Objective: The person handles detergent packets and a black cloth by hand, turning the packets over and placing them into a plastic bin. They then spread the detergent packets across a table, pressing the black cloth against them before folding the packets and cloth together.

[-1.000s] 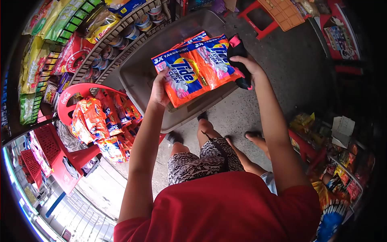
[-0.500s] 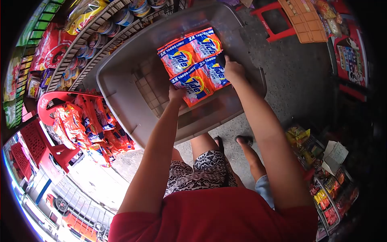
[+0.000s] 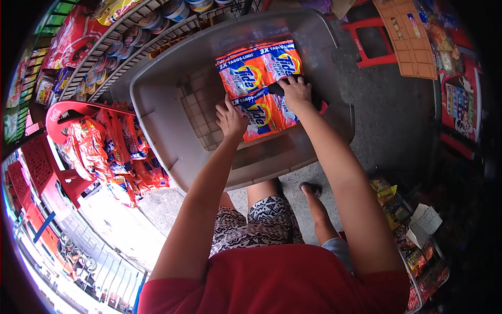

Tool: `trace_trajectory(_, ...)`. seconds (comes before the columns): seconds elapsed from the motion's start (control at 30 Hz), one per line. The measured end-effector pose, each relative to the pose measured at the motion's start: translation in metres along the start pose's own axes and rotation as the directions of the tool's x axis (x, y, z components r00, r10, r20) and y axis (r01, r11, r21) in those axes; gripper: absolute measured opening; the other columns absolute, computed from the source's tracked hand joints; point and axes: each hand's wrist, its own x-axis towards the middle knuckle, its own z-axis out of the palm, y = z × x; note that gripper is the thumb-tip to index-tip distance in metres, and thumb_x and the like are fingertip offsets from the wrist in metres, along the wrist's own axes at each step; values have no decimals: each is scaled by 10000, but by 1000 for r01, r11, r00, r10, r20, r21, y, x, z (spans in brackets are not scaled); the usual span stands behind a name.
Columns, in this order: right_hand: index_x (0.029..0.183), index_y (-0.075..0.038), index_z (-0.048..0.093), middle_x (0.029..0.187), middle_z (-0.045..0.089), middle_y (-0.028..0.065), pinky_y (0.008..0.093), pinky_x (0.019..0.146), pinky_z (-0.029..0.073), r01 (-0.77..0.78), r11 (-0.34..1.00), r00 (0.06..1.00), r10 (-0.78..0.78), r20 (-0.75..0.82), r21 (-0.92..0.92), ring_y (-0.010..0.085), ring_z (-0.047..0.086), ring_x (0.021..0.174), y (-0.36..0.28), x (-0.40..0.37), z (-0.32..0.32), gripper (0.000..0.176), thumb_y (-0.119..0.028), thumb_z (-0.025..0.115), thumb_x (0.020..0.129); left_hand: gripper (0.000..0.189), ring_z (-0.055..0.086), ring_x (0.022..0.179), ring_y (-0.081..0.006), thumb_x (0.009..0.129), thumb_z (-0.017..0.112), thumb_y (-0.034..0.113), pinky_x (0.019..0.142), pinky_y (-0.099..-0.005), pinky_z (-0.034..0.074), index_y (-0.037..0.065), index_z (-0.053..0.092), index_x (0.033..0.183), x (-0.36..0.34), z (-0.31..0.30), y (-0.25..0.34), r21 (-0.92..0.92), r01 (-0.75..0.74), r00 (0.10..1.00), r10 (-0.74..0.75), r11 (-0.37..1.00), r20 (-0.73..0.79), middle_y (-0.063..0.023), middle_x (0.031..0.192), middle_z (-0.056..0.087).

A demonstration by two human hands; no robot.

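A sheet of joined orange and blue Tide detergent sachets [image 3: 250,78] lies on a grey-brown plastic table [image 3: 159,112] in front of me. My left hand [image 3: 231,119] is at the sheet's left edge, fingers apart, with the fingertips right at the sachets. Over the right side of the sheet, my right hand [image 3: 297,94] has its fingers curled round a black item [image 3: 316,96] whose kind I cannot tell. Part of that item shows left of the fingers, over the sachets. The hand hides some of the print on the right-hand sachets.
Wire shelves with tubs [image 3: 178,10] run along the back left. A red Coca-Cola chair [image 3: 63,112] holds orange packets [image 3: 86,157] at the left. Another red chair [image 3: 368,39] stands back right. A person's leg [image 3: 320,214] is beside me, near a snack rack [image 3: 418,261].
My left hand has loosened from the sheet's lower left corner and moved up its left edge, fingers spreading. My right hand has shifted inward over the sachets, where more of the black item shows.
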Motion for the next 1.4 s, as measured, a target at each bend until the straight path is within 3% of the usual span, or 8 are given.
trace_trajectory(0.07, 1079, -242, 510, 1113, 494, 17, 469, 880, 305, 43, 999, 996, -43, -84, -9, 219, 417, 1074, 6, 1, -1, 288, -174, 420, 815, 515, 450, 1028, -268, 712, 603, 225, 837, -410, 347, 224, 418, 1193, -5, -13, 4, 245, -442, 819, 499, 863, -283, -52, 1127, 454)
trace_trajectory(0.43, 1106, -222, 508, 1137, 478, 37, 460, 907, 282, 47, 999, 998, -46, 48, -15, 227, 384, 1109, 8, 17, -15, 327, -170, 479, 785, 333, 491, 901, -205, 749, 561, 269, 719, -396, 378, 231, 533, 1079, 39, 8, 8, 215, -643, 756, 654, 735, 23, 11, 975, 536)
trace_trajectory(0.57, 1196, -185, 435, 1226, 378, 115, 434, 917, 315, -97, 986, 995, 101, -19, 139, 311, 373, 1112, 10, 25, 0, 490, -161, 559, 723, 357, 459, 950, -255, 716, 608, 306, 766, -441, 360, 154, 530, 1030, 53, 15, 11, -171, 77, 876, -149, 982, -459, -62, 906, 508)
trace_trajectory(0.67, 1316, -128, 215, 1230, 366, 161, 399, 895, 359, -330, 794, 940, 328, 97, 511, 364, 418, 1070, 15, 33, 7, 676, -176, 555, 734, 328, 506, 871, -288, 709, 625, 278, 723, -430, 398, 118, 527, 977, 64, 16, -4, -405, 113, 984, -159, 908, -82, -79, 838, 523)
trace_trajectory(0.87, 1309, -206, 248, 1314, 279, 168, 374, 892, 375, -102, 925, 993, 118, -22, 365, 364, 427, 1064, 25, 27, 21, 666, -151, 561, 723, 239, 554, 715, -320, 697, 640, 239, 642, -393, 446, 68, 544, 833, 71, -21, 28, -402, -379, 877, 184, 833, -445, -107, 829, 549)
trace_trajectory(1.1, 1210, -120, 355, 1226, 359, 161, 365, 824, 435, -129, 980, 989, 139, -57, 148, 353, 464, 1002, 16, 13, 13, 513, -81, 524, 726, 367, 500, 862, -347, 689, 654, 248, 743, -407, 411, 76, 481, 963, 87, 12, 12, -445, -17, 886, -193, 895, -422, -162, 981, 471)
trace_trajectory(1.3, 1158, -83, 404, 1141, 429, 136, 350, 840, 431, -105, 986, 994, 100, 50, 128, 305, 475, 1005, 23, 14, -10, 548, -198, 639, 676, 653, 283, 1136, -321, 637, 662, 419, 841, -504, 312, 271, 392, 1213, 18, -2, 7, 201, -562, 816, 578, 802, -24, -128, 1184, 351)
trace_trajectory(1.4, 1107, -72, 477, 1146, 445, 102, 343, 820, 441, 39, 999, 995, -39, 88, 5, 293, 477, 1009, 31, 16, -13, 422, -197, 591, 721, 621, 306, 1141, -268, 676, 616, 413, 836, -498, 316, 297, 374, 1236, 19, 16, 0, 294, -628, 762, 645, 720, 48, -34, 1223, 348)
